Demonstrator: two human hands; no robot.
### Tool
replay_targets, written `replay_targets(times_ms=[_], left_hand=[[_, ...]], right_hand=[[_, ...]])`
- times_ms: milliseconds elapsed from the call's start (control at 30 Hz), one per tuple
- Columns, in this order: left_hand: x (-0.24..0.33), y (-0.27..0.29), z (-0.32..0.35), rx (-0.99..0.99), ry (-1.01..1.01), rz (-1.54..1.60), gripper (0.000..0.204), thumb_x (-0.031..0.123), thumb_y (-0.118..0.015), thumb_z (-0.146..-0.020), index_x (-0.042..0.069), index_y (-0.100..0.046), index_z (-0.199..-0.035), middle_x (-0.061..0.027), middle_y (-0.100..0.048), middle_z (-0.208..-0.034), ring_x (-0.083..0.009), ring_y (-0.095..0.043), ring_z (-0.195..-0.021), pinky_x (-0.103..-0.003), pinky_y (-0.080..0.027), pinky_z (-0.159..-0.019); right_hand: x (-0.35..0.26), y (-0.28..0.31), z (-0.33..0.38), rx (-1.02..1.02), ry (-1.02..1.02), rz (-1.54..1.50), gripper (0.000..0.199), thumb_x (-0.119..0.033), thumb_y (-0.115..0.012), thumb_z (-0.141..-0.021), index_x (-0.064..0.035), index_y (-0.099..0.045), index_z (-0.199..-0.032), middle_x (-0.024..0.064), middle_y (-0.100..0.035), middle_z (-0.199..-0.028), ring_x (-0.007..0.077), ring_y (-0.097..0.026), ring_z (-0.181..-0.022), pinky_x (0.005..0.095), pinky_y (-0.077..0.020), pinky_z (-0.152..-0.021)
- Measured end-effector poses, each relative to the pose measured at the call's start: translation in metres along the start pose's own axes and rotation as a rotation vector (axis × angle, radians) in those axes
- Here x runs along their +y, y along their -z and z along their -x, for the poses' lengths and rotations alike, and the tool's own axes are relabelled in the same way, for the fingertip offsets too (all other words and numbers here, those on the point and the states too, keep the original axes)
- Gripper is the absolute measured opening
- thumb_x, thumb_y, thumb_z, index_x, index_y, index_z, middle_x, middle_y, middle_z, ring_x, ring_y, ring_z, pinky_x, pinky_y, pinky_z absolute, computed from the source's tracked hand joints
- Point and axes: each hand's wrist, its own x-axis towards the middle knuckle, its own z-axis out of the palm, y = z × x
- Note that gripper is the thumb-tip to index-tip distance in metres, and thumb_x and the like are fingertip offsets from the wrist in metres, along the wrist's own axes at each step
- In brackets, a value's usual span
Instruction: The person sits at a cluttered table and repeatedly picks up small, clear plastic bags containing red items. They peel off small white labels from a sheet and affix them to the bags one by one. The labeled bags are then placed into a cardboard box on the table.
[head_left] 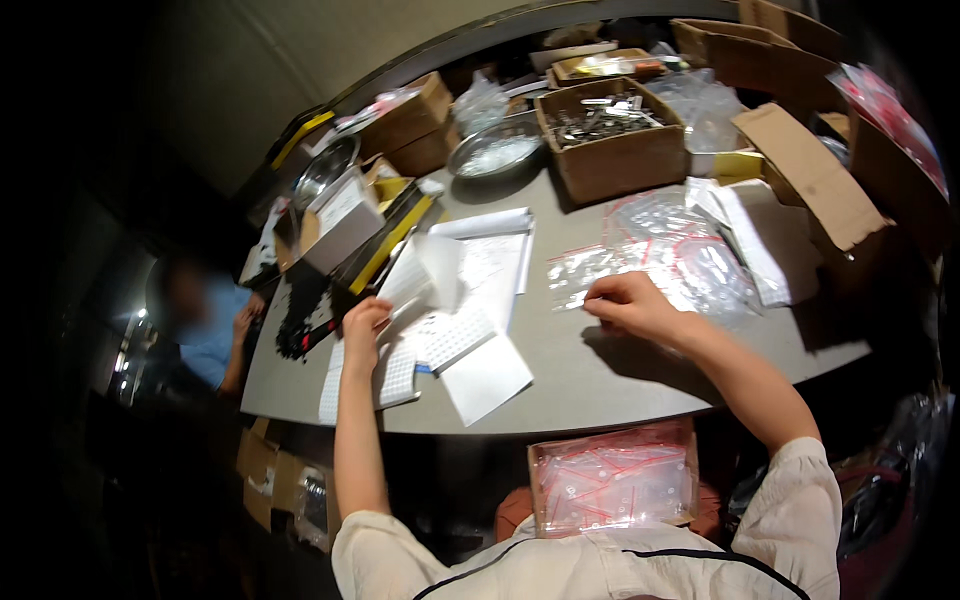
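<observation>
My left hand (366, 328) is closed on the edge of a curled white sheet of paper (436, 270), lifted off the pile. Below it lie label sheets (458, 338) with rows of small marks, and a blank white sheet (487, 378). My right hand (634, 306) hovers over the table with thumb and fingers pinched together; whatever is between them is too small to make out. Close to its fingertips are clear zip bags (590, 268) with red edges, spread in an overlapping heap. In front of my body sits an open box (535, 490) filled with similar red-edged bags.
A cardboard box (612, 170) of small metal parts stands behind the bags. Left of it is a metal bowl (470, 172). Black small parts (300, 315) lie at the left, near another person (213, 325). Cardboard boxes (810, 175) crowd the right.
</observation>
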Motion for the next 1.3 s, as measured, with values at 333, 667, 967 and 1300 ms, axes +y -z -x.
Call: replay_targets(times_ms=[333,667,967,1300], left_hand=[[-0.033,-0.015,0.041,0.120,-0.445,-1.067,0.043,0.022,-0.074,-0.084,0.017,-0.073,-0.126,-0.0358,-0.037,-0.152,-0.0512,-0.023,-0.146,-0.058,-0.024,-0.120],[-0.011,-0.049,0.114,-0.146,-0.470,-1.057,0.056,0.041,-0.084,-0.078,0.008,-0.068,-0.120,-0.0280,-0.042,-0.151,-0.0444,-0.028,-0.147,-0.056,-0.023,-0.118],[0.058,-0.115,0.173,-0.390,-0.167,-0.022,0.041,0.000,-0.071,-0.087,0.002,-0.060,-0.126,-0.0035,-0.068,-0.102,-0.0118,-0.066,-0.093,-0.027,-0.055,-0.079],[0.066,-0.131,0.214,-0.519,-0.094,0.224,0.033,0.003,-0.077,-0.092,-0.002,-0.061,-0.121,-0.0033,-0.071,-0.098,-0.0087,-0.067,-0.090,-0.024,-0.056,-0.081]], right_hand=[[0.006,-0.021,0.009,-0.068,0.277,0.584,0.023,-0.028,-0.067,-0.087,-0.0075,-0.067,-0.098,0.0159,-0.070,-0.091,0.0373,-0.069,-0.084,0.0474,-0.0542,-0.076],[-0.019,-0.050,0.102,-0.098,0.441,0.447,0.033,-0.002,-0.069,-0.084,-0.0060,-0.068,-0.117,0.0136,-0.072,-0.096,0.0310,-0.071,-0.086,0.0379,-0.0576,-0.074],[-0.079,-0.050,0.090,0.123,0.460,0.441,0.060,-0.014,-0.077,-0.089,-0.0020,-0.052,-0.143,0.0221,-0.056,-0.137,0.0383,-0.058,-0.125,0.0444,-0.0475,-0.105],[-0.087,-0.067,0.093,0.018,0.259,0.035,0.058,-0.009,-0.079,-0.089,-0.0036,-0.053,-0.141,0.0131,-0.065,-0.117,0.0194,-0.065,-0.106,0.0318,-0.0540,-0.087]])
